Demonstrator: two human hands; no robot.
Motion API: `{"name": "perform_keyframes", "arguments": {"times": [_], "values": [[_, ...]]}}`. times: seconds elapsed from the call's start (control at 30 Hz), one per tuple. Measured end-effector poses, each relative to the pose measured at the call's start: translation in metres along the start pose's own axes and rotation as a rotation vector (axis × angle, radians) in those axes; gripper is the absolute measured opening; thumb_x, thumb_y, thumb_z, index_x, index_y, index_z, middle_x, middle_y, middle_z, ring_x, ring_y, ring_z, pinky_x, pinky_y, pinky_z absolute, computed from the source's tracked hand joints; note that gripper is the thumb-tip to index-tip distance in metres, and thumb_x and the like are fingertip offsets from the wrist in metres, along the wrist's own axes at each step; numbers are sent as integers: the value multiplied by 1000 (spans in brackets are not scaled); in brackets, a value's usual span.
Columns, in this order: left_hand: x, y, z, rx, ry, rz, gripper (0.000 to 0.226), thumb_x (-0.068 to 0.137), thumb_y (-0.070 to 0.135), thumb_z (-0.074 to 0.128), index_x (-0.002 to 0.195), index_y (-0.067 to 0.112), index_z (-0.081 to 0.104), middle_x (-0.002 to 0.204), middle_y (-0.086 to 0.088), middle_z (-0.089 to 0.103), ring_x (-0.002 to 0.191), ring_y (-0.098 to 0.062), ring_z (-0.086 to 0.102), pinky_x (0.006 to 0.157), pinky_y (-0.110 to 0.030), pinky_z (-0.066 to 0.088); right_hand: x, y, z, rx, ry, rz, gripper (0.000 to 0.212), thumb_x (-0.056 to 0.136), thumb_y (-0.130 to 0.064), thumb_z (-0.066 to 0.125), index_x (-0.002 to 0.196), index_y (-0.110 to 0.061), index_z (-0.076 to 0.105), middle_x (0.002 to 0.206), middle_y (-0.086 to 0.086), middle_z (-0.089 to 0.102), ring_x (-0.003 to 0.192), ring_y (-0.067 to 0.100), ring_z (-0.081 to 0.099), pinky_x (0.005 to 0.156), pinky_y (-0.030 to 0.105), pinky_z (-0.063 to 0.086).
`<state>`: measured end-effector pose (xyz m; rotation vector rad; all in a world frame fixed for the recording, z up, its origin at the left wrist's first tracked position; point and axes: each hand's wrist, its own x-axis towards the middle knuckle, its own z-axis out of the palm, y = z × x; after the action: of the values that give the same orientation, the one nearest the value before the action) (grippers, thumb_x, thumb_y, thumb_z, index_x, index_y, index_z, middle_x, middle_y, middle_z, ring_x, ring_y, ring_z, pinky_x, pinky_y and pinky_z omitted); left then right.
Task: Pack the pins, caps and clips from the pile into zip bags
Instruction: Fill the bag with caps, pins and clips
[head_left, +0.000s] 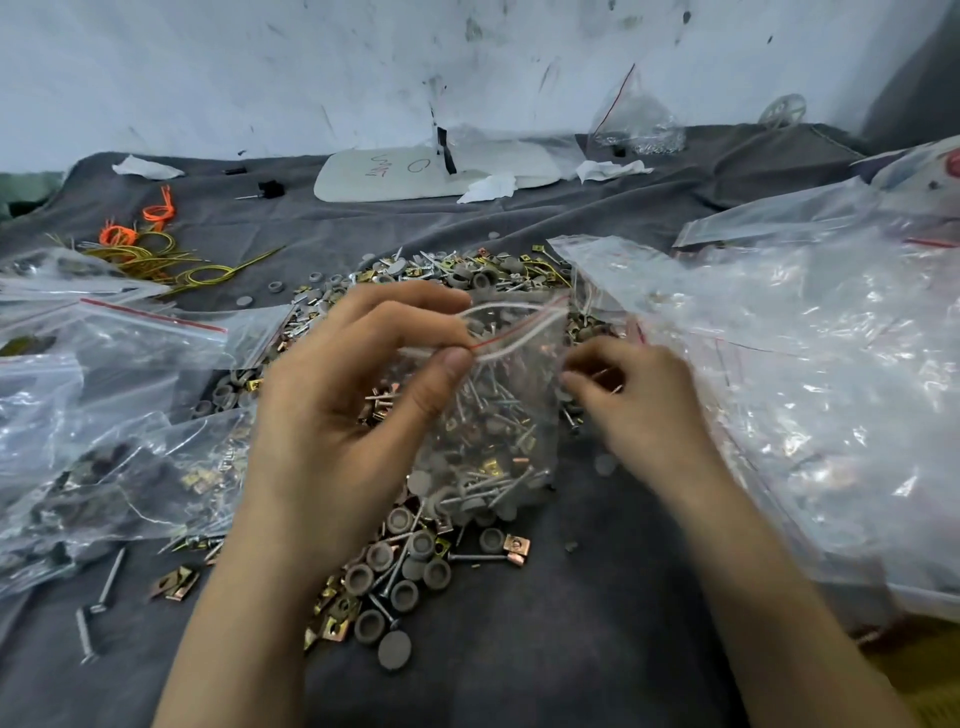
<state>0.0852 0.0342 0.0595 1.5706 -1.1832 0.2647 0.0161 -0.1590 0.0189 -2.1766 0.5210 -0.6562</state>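
Left hand (337, 395) pinches zip bag (493, 447) rim — right hand (641, 402) fingers curled, blurred.

Left hand (337, 395) and right hand (644, 400), bare.
Showed uncovered forearms (244, 597) to the frame's edge and a short thumbnail (457, 361).

Orange and yellow wire loops (118, 236), crumpled tissues (488, 188) and a white panel (384, 176) lie on grey cloth (519, 649).

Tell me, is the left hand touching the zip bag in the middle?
Touching. The head view shows the left hand pinching the open top edge of the zip bag between thumb and fingers.
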Motion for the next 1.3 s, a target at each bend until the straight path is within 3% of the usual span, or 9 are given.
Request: {"name": "perform_keyframes", "arguments": {"times": [0.1, 0.33, 0.57, 0.67, 0.77, 0.83, 0.93, 1.2, 1.3], "values": [[0, -4, -5, 57, 44, 6, 10, 94, 26, 56, 101, 32, 62, 116, 9, 64, 111, -14, 63, 87, -45, 53, 3, 12, 21, -285, -105, -8, 16, 89, -18, 65, 104, -19, 71, 101, 0, 60, 92, 16, 55, 71, 17, 30], [-2, -6, -8, 70, 61, -12, 7, 95, 28, 57, 98, 29, 63, 115, 5, 65, 107, -21, 65, 79, -55, 50, 0, 9, 33, -439, -107, 6, 24, 91, -26, 62, 114, -24, 63, 108, -3, 50, 102, 23, 55, 82, 38, 50], [-2, -3, -7, 60, 38, -11, 10, 94, 25, 56, 88, 29, 62, 116, 2, 64, 111, -19, 64, 87, -53, 52, 0, 12, 32, -349, 30, -58, 15, 92, -24, 61, 102, -16, 69, 101, 0, 59, 93, 20, 56, 78, 31, 46], [-2, -1, -6, 53, 27, -9, 9, 94, 26, 56, 88, 30, 62, 116, 3, 65, 112, -18, 63, 88, -50, 53, -1, -1, 17, -28, 175, -45, 10, 87, -21, 68, 96, -17, 72, 90, -9, 67, 78, 4, 60, 66, 11, 46], [-1, 2, -2, 30, -7, -12, 8, 94, 27, 57, 97, 28, 65, 116, 5, 65, 112, -18, 64, 88, -42, 52, -6, -29, -12, 427, 231, -102, 7, 84, -19, 72, 86, -25, 70, 77, -12, 70, 70, -3, 63, 62, 9, 48], [0, 3, 1, 29, -30, -10, 9, 93, 27, 58, 97, 27, 66, 116, 5, 65, 111, -17, 64, 87, -39, 51, -13, -50, -29, 524, 248, -249, 9, 82, -19, 73, 83, -27, 69, 76, -12, 71, 68, -2, 63, 64, 10, 47], [0, 5, 6, 37, -58, 14, 11, 94, 27, 58, 92, 24, 68, 115, 3, 65, 110, -15, 63, 86, -35, 50, -22, -68, -33, 444, 176, -328, 10, 80, -21, 74, 82, -29, 69, 81, -9, 70, 74, 5, 65, 63, 15, 50], [-1, 4, 7, 31, -23, 4, 10, 94, 26, 58, 92, 27, 67, 115, 3, 66, 112, -17, 64, 87, -39, 51, -11, -43, -27, 485, 218, -107, 5, 88, -27, 66, 87, -27, 71, 79, -11, 69, 72, 2, 60, 64, 16, 48], [-1, -1, 1, 22, 23, -18, 9, 94, 27, 57, 99, 29, 64, 116, 7, 65, 113, -17, 63, 89, -42, 52, -3, -24, -18, 211, -67, 35, 10, 86, -21, 69, 78, -27, 68, 70, -13, 64, 63, -2, 57, 59, 11, 42]]}}
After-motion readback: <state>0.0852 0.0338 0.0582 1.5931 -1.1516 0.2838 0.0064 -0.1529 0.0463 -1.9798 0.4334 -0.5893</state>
